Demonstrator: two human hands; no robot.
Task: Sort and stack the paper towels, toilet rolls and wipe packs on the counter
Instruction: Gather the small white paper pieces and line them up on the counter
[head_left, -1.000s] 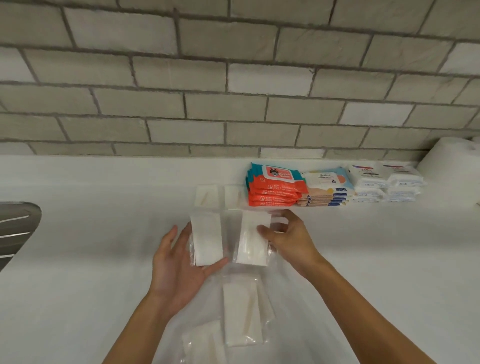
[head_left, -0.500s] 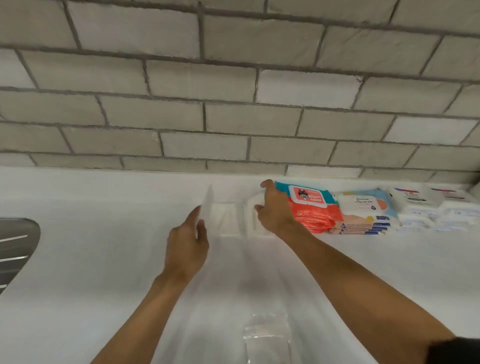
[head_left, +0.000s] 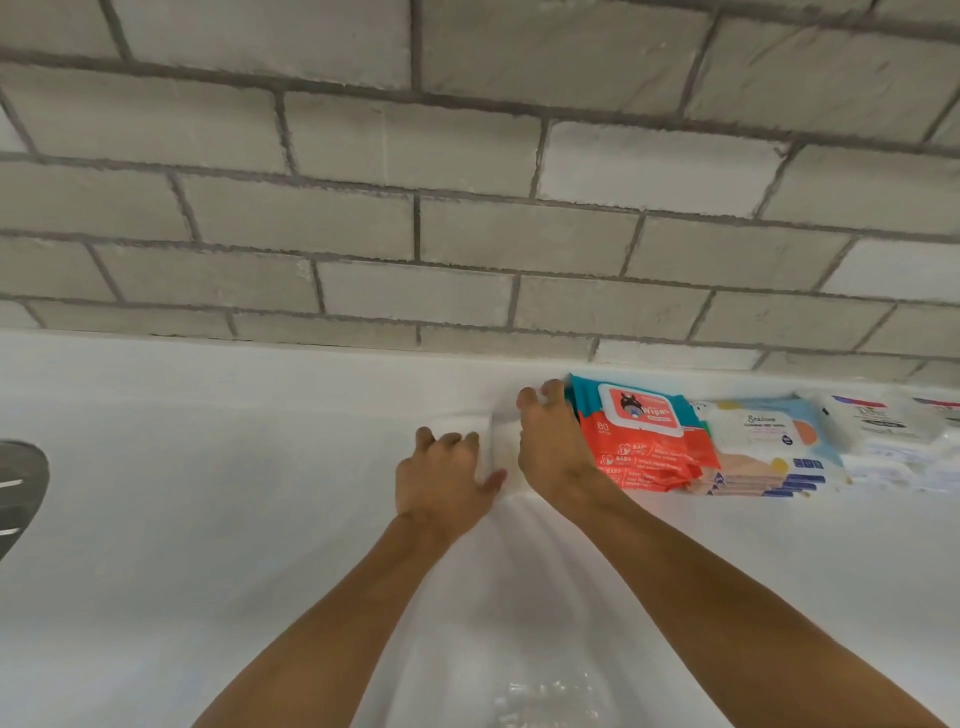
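Two small white tissue packs (head_left: 497, 441) lie side by side on the white counter (head_left: 208, 519) against the back ledge. My left hand (head_left: 441, 480) holds the left pack, fingers curled over its far edge and thumb on its near side. My right hand (head_left: 550, 441) grips the right pack, fingertips hooked over its far end, just left of a stack of orange and teal baby wipe packs (head_left: 644, 441). Both white packs are mostly hidden by my hands.
Right of the orange stack stand a stack of blue and peach wipe packs (head_left: 763, 452) and white packs (head_left: 883, 431). A metal sink (head_left: 21, 483) sits at the left edge. Clear plastic wrap (head_left: 550, 696) lies near the front. A brick wall rises behind.
Both hands carried the white packs from the counter's middle to the back ledge and set them down beside the orange wipes; the view tilted upward.
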